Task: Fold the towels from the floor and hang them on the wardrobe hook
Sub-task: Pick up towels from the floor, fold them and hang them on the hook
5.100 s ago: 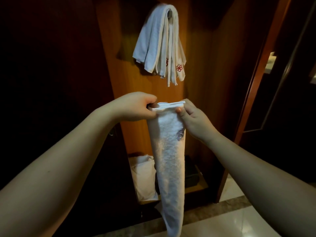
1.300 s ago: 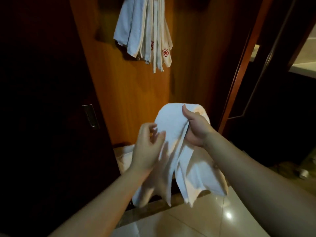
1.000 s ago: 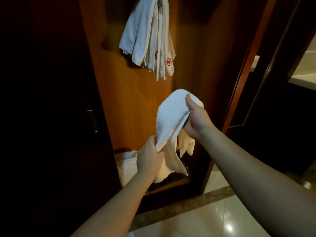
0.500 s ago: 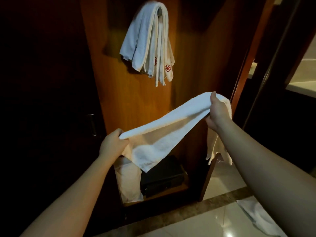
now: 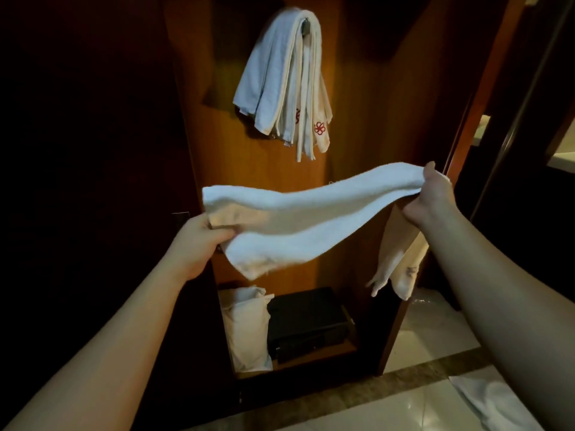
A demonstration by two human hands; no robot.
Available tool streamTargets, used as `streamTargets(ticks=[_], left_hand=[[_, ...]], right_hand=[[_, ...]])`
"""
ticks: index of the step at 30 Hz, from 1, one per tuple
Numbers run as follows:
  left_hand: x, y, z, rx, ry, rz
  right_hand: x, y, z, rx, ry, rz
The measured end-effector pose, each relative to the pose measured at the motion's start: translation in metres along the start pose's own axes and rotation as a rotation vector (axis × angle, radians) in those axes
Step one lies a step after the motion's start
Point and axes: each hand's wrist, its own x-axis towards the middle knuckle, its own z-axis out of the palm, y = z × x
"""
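Now towel (image 5: 311,213) between both gripping hands (image 5: 199,241)

Nubby terry-cloth towel (image 5: 311,219); smooth varnished wood wardrobe (image 5: 357,119); glossy floor tiles (image 5: 429,334)

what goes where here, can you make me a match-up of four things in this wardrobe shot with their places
Things:
1. stretched towel
2. hanging towels
3. black box
4. crumpled towel

Places:
A. on the wardrobe's bottom shelf
B. draped over the hook, high on the wood panel
C. on the tiled floor, lower right
D. held between the left hand and the right hand

Pairs: 1-D, 2-B, 3-A, 4-C
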Motion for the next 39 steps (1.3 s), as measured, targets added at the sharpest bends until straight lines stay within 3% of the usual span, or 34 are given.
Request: streamTargets(ticks=[2, 5, 9, 14, 18, 22, 24, 29, 33, 39], left_hand=[[0.0, 0.006, -0.009, 0.016, 0.095, 0.105], [-0.003, 0.015, -0.013, -0.021, 0.111, 0.221], [-0.007, 0.012, 0.002, -0.204, 0.204, 0.185], [-0.009, 0.006, 0.004, -0.241, 0.019, 0.059], [-0.014, 0.001, -0.005, -0.342, -0.004, 0.067], [-0.026, -0.019, -0.01, -0.459, -0.13, 0.01], [-0.029, -0.028, -0.009, -0.493, -0.111, -0.017], [-0.032, -0.059, 0.003, -0.381, 0.052, -0.213], [-0.025, -0.1, 0.009, -0.448, 0.114, -0.418], [-0.02, -0.129, 0.059, -0.164, 0.203, -0.609]], right_hand=[[0.001, 0.002, -0.007, 0.003, -0.029, 0.0], [0.001, 0.004, -0.011, 0.026, -0.065, -0.003], [-0.002, 0.013, -0.012, 0.029, -0.078, 0.035], [-0.004, 0.018, -0.022, 0.054, -0.087, 0.078], [-0.002, 0.022, -0.028, 0.04, -0.018, 0.079], [-0.003, 0.027, -0.029, 0.076, -0.033, 0.091], [-0.006, 0.028, -0.027, 0.125, -0.046, 0.093], [-0.015, 0.026, -0.015, 0.248, -0.113, 0.092], [-0.032, 0.021, 0.008, 0.285, -0.149, 0.092], [-0.065, 0.025, 0.056, 0.32, -0.217, 0.126]])
